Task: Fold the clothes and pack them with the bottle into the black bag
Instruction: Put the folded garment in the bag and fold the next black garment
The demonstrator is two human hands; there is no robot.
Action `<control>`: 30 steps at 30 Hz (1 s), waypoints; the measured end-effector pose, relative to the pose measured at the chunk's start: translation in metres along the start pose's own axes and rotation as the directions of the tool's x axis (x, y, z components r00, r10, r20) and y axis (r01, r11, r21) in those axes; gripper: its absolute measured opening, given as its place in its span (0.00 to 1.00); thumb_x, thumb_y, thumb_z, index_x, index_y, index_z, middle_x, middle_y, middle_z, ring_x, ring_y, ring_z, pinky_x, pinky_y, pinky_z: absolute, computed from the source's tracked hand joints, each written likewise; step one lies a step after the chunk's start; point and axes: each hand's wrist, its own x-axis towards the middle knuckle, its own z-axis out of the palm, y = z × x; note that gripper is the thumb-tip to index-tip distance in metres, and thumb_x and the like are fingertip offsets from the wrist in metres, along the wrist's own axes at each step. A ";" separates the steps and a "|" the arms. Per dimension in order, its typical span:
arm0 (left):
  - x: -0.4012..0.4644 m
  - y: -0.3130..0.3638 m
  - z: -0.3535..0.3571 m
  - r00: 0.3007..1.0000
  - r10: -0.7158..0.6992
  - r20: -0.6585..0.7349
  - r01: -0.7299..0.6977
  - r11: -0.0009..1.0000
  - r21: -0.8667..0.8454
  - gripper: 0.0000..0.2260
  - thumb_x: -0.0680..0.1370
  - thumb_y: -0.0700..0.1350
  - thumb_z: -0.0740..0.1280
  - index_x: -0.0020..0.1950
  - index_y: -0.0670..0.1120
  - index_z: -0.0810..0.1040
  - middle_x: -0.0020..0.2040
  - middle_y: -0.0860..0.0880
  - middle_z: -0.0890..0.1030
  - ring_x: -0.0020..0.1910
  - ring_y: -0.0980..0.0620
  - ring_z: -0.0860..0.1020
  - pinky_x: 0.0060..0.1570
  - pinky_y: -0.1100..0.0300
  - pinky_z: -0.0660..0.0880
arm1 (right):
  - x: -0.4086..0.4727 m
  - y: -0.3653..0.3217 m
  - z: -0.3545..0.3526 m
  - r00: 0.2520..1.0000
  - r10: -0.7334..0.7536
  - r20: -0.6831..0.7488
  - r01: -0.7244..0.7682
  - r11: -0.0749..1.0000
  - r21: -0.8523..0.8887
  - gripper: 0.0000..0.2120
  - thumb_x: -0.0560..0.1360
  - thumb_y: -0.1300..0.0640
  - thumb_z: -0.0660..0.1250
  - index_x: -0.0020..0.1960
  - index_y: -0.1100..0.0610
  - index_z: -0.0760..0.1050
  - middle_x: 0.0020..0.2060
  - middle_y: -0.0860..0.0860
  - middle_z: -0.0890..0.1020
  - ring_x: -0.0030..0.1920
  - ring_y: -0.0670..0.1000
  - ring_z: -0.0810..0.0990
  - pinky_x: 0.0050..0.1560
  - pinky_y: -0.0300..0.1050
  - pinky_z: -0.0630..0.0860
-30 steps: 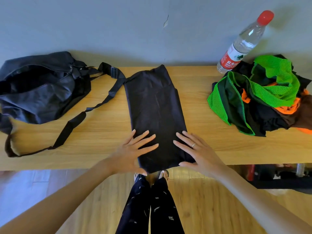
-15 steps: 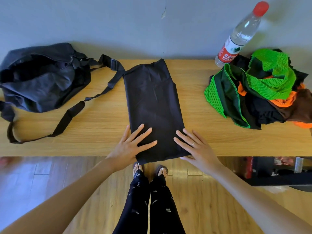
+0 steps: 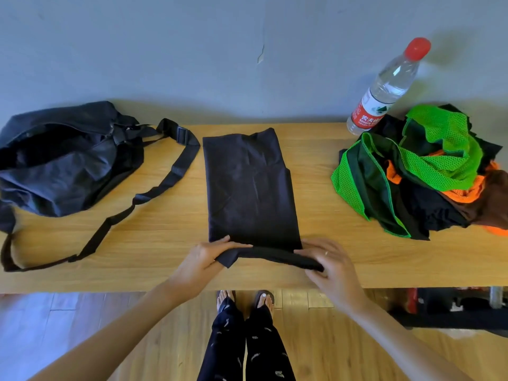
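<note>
Black garment (image 3: 251, 188) lies mid-tabletop (image 3: 316, 210) as long narrow strip, near hem now lifted and turned over. Half second ago both palms lay flat, smoothing; now left hand (image 3: 204, 257) and right hand (image 3: 327, 264) each pinch a hem corner. Judgement: lengthwise fold starting. Black bag (image 3: 63, 160) open at left, bottle (image 3: 384, 89) and unfolded pile (image 3: 428, 171) at right, untouched.

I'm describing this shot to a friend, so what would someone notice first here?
Most striking is the bright green and orange pile of clothes at the table's right end, with a red-capped water bottle behind it. At centre both hands, left hand and right hand, grip the near edge of a black garment; the black bag lies at left.
</note>
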 end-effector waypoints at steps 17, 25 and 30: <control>0.141 -0.002 -0.111 0.852 -0.424 -0.305 0.204 0.808 -0.553 0.09 0.81 0.44 0.59 0.45 0.45 0.76 0.42 0.49 0.80 0.41 0.55 0.79 0.31 0.66 0.77 | 0.218 -0.018 -0.028 0.927 0.369 0.070 -0.338 0.741 0.580 0.05 0.77 0.59 0.65 0.49 0.59 0.79 0.40 0.55 0.82 0.41 0.48 0.81 0.36 0.44 0.77; 0.178 -0.036 -0.121 0.812 -0.536 -0.232 0.347 0.763 -0.545 0.16 0.81 0.48 0.58 0.55 0.35 0.76 0.50 0.37 0.81 0.47 0.43 0.81 0.42 0.51 0.80 | 0.265 0.014 0.009 0.907 0.417 0.054 -0.415 0.866 0.278 0.19 0.79 0.52 0.61 0.38 0.67 0.70 0.32 0.64 0.73 0.34 0.64 0.73 0.32 0.55 0.68; 0.181 -0.043 -0.124 0.806 -0.477 -0.349 0.312 0.845 -0.435 0.08 0.80 0.44 0.62 0.47 0.42 0.77 0.41 0.43 0.81 0.39 0.47 0.82 0.31 0.58 0.80 | 0.273 0.009 0.010 0.949 0.315 -0.021 -0.315 0.949 -0.021 0.14 0.80 0.54 0.60 0.36 0.53 0.67 0.30 0.47 0.69 0.31 0.47 0.68 0.31 0.42 0.62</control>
